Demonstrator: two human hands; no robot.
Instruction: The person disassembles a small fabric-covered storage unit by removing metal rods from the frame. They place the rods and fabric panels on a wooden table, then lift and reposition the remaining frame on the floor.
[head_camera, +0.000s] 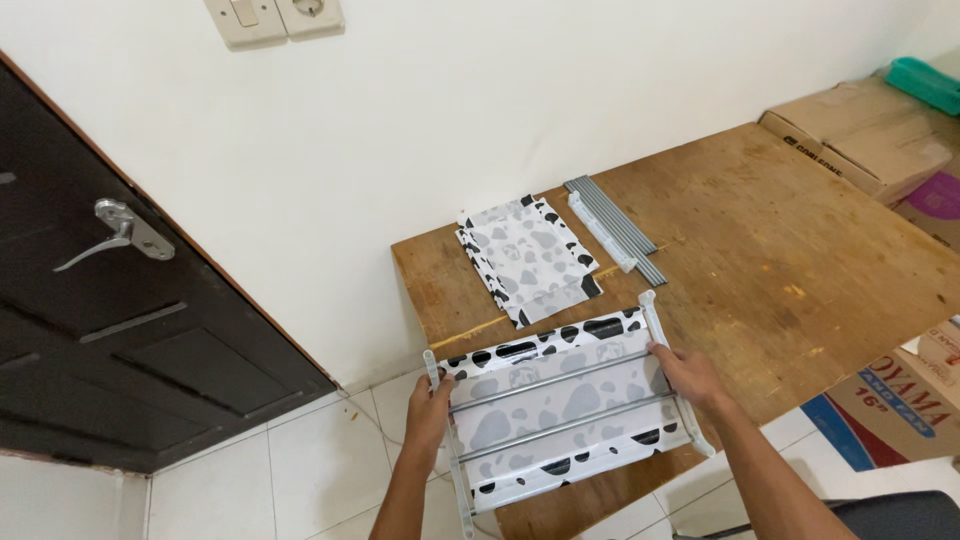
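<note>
At the near corner of the wooden worktop (760, 260), the left hand (428, 410) and right hand (685, 372) each have a grip closed on a white end bar of a small rack shelf (560, 415) with two grey rods over cow-patterned fabric. Beyond it lie a folded cow-patterned sheet (528, 255) and, beside that, a bundle of grey rods (615, 215); cardboard boxes (865, 135) sit at the far end.

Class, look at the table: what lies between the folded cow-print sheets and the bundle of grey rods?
In the head view, a white plastic bar lies between the folded sheets and grey rods, close beside the rods.
</note>
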